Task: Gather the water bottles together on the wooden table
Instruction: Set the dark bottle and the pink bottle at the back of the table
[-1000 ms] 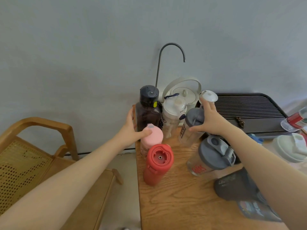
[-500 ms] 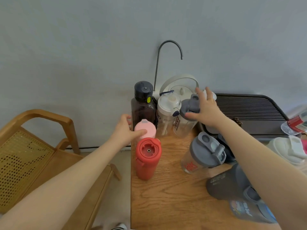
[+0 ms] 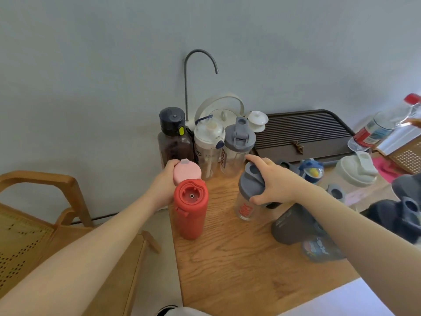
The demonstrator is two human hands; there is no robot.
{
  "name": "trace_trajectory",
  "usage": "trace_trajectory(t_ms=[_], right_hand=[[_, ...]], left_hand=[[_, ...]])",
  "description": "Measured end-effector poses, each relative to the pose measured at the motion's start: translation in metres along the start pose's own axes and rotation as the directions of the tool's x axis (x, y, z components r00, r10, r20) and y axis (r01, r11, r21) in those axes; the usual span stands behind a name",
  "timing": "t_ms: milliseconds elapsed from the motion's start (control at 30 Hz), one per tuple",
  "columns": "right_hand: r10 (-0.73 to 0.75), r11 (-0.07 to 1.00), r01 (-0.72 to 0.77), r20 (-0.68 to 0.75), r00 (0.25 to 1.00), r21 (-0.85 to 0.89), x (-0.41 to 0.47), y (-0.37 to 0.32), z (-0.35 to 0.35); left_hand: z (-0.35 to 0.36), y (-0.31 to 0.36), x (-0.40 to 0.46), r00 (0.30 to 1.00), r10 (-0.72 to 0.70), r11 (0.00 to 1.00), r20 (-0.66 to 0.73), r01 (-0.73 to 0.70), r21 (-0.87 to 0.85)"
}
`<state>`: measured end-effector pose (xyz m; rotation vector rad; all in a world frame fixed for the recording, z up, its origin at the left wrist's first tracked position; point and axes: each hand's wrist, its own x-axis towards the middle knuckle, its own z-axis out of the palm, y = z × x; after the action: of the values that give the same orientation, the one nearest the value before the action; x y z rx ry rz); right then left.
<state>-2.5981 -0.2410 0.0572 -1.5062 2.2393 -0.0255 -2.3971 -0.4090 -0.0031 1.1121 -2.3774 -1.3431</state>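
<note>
At the table's (image 3: 239,258) back left corner stand a dark bottle (image 3: 174,137), a white-lidded clear bottle (image 3: 208,144) and a grey-lidded shaker (image 3: 238,144) in a row. In front of them is a pink bottle (image 3: 188,171), which my left hand (image 3: 165,185) holds from the left. A red bottle (image 3: 191,206) stands just in front of the pink one. My right hand (image 3: 273,183) grips the grey lid of a clear shaker with red lettering (image 3: 247,201) in the middle of the table. Several more bottles lie or stand to the right, partly hidden by my right arm.
A dark ribbed tray (image 3: 303,131) and a white kettle (image 3: 219,110) with a curved spout sit against the wall. A white-lidded shaker (image 3: 355,172), a blue kids' bottle (image 3: 311,169), dark shakers (image 3: 293,226) and a plastic water bottle (image 3: 382,124) crowd the right. A wooden chair (image 3: 41,213) stands left.
My right hand let go of the grey-lidded shaker in the back row and came forward onto the shaker with red lettering. My left hand stays on the pink bottle.
</note>
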Motion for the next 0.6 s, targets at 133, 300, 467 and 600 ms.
trace_trajectory(t_ms=[133,300,467,600], right_hand=[[-0.007,1.0,0.007,-0.017,1.0,0.02,0.002,-0.02,0.006],[-0.037,0.998,0.039,-0.04,0.998,0.054,-0.001,-0.047,0.02],[-0.002,1.0,0.002,0.082,0.997,-0.003,0.0,-0.058,0.016],[-0.092,0.985,0.105,-0.099,0.991,0.134,0.005,-0.058,-0.013]], left_hand=[[-0.002,0.002,0.005,0.997,0.014,1.0,0.07,-0.015,0.02],[-0.001,0.01,0.011,0.992,-0.006,0.994,0.129,0.019,-0.103],[-0.003,0.013,0.014,0.964,-0.057,0.997,0.26,0.066,-0.026],[-0.024,0.004,0.001,0.984,-0.064,0.989,0.163,0.084,-0.119]])
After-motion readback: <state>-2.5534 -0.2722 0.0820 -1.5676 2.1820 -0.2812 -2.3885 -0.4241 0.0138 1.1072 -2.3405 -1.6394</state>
